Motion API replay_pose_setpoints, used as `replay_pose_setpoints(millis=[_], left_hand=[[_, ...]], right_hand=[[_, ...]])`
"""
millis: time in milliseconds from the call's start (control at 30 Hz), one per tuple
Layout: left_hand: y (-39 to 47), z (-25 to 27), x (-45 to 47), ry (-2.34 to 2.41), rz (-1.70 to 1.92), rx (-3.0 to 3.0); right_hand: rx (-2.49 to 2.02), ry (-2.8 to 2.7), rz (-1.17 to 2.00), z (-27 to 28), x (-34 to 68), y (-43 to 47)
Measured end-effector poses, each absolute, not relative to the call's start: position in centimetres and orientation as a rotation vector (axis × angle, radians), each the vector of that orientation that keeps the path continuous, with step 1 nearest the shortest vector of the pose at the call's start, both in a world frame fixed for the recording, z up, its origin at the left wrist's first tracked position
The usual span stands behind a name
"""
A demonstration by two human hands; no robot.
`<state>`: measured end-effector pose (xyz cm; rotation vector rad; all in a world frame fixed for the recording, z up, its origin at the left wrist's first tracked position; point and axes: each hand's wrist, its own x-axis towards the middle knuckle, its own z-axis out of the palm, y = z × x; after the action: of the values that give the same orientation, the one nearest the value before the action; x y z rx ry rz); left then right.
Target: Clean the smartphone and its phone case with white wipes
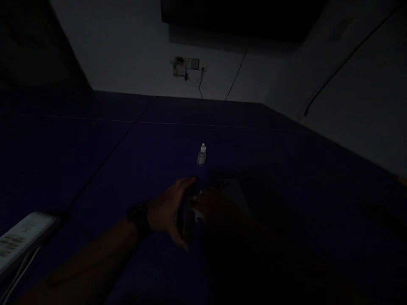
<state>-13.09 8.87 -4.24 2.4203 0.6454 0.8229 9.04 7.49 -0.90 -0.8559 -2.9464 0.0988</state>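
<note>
My left hand [171,212], with a dark watch at the wrist, grips a thin, dark slab that looks like a phone [187,216]. It stands on its edge, the fingers at its far end and the thumb at its near end. Against its right side, my right hand [211,207] is closed on a crumpled white tissue or cloth [197,215]; deep shadow hides most of those fingers. Partly behind the right hand and forearm lies a pale phone [237,192], its camera lenses upward. Beyond both hands a small dropper bottle [202,156] with a white cap stands upright.
A white power strip [27,237] with white cords lies at the left on the dark blue surface [143,148]. Wall sockets [190,65] with plugged-in cables are at the back, below a large black screen [238,17]. The room is very dim.
</note>
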Motion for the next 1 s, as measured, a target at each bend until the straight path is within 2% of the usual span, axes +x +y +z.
replay_pose_setpoints(millis=[100, 267, 433, 600, 833, 1000], left_hand=[[8.86, -4.14, -13.05, 0.650, 0.831, 2.421], [8.88, -3.96, -12.97, 0.629, 0.842, 2.408], [8.90, -4.06, -13.05, 0.654, 0.823, 2.409], [8.96, -4.24, -13.11, 0.645, 0.810, 2.412], [8.87, -4.16, -13.09, 0.647, 0.831, 2.427], [8.85, -4.11, -13.13, 0.644, 0.808, 2.449]], right_hand=[[-0.926, -2.933, 0.064, -0.99, 9.01, 7.71], [-0.703, -3.032, 0.103, -1.12, 9.13, 7.54], [-0.904, -2.949, -0.004, -0.98, 9.13, 7.68], [-0.647, -3.047, 0.129, -0.63, 9.00, 7.35], [-0.857, -2.936, 0.108, -0.83, 9.06, 7.52], [-0.597, -3.062, 0.171, -1.24, 8.98, 7.40]])
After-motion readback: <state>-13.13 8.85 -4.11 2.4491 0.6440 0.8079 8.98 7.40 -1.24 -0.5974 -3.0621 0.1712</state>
